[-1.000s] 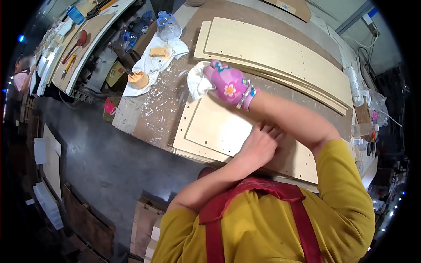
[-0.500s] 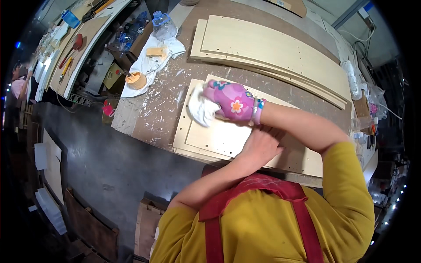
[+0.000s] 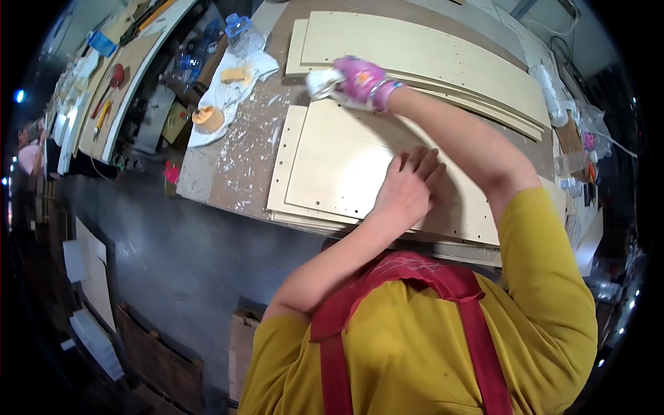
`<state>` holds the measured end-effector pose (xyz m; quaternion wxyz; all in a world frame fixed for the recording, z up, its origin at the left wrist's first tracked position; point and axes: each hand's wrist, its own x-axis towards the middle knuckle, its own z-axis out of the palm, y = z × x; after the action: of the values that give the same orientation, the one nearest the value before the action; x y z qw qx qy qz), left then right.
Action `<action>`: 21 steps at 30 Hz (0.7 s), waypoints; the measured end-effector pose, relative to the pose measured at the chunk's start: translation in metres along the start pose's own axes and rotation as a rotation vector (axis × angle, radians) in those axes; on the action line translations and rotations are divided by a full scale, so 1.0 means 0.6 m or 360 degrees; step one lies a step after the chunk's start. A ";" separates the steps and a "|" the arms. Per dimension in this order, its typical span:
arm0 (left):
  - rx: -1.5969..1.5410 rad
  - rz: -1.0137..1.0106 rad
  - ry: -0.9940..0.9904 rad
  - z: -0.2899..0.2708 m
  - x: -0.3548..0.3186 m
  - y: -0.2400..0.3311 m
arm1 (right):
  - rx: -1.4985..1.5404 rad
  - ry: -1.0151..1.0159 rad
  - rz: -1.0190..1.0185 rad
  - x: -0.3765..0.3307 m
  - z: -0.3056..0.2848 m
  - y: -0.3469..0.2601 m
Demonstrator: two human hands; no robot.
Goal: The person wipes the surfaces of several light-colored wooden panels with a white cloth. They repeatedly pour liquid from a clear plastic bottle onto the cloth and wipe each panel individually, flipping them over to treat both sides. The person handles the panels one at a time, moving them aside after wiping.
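Observation:
My right hand [image 3: 363, 83], in a pink flowered glove, is closed around a crumpled white cloth [image 3: 323, 84]. It is at the far left corner of the nearer stack of pale wooden boards [image 3: 332, 159], by the gap to the farther stack. Bare, my left hand [image 3: 407, 185] lies over the top board of the nearer stack with its fingers apart and holds nothing. Small dark holes run along the board edges. Behind, the farther stack of curved-edged pale boards [image 3: 422, 52] lies at an angle across the worktable [image 3: 238, 166].
At the table's left, a white towel [image 3: 225, 104] bears a tan block [image 3: 236, 74], a round tub of orange-tan paste [image 3: 207, 119] and a blue-capped clear jug [image 3: 243, 36]. Plastic bags [image 3: 591, 128] crowd the right side. A tool-strewn bench [image 3: 111, 90] stands at left.
My right hand has moved the cloth away from me, to the nearer stack's far corner. My left hand has shifted farther onto the board and spread its fingers. The whole view has tilted slightly.

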<state>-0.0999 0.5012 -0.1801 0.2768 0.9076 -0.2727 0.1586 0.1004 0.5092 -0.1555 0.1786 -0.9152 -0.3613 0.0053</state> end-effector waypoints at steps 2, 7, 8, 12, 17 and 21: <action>0.0103 -0.0023 -0.0052 -0.005 -0.004 -0.006 | 0.0302 0.0205 0.0383 -0.024 -0.044 0.054; -0.0122 0.0018 -0.0285 -0.011 0.019 -0.041 | 0.1034 0.0563 0.0641 -0.283 -0.204 0.163; -0.0236 0.0027 -0.0385 -0.016 0.041 -0.063 | 0.0870 0.0628 0.0899 -0.347 -0.217 0.168; 0.0054 0.0563 -0.0401 -0.026 0.147 -0.070 | 0.1182 0.1234 0.1326 -0.615 -0.217 0.213; 0.0113 0.0291 -0.0599 0.084 0.188 -0.023 | 0.0300 0.1144 0.1434 -0.838 -0.181 0.190; 0.0012 0.0089 -0.0707 0.091 0.208 -0.040 | 0.0877 0.1780 0.1409 -0.845 -0.142 0.093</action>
<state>0.0214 0.4349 -0.1785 0.2020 0.9134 -0.3514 -0.0366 -0.2257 0.1078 -0.1545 0.5379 -0.7634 0.1977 -0.2979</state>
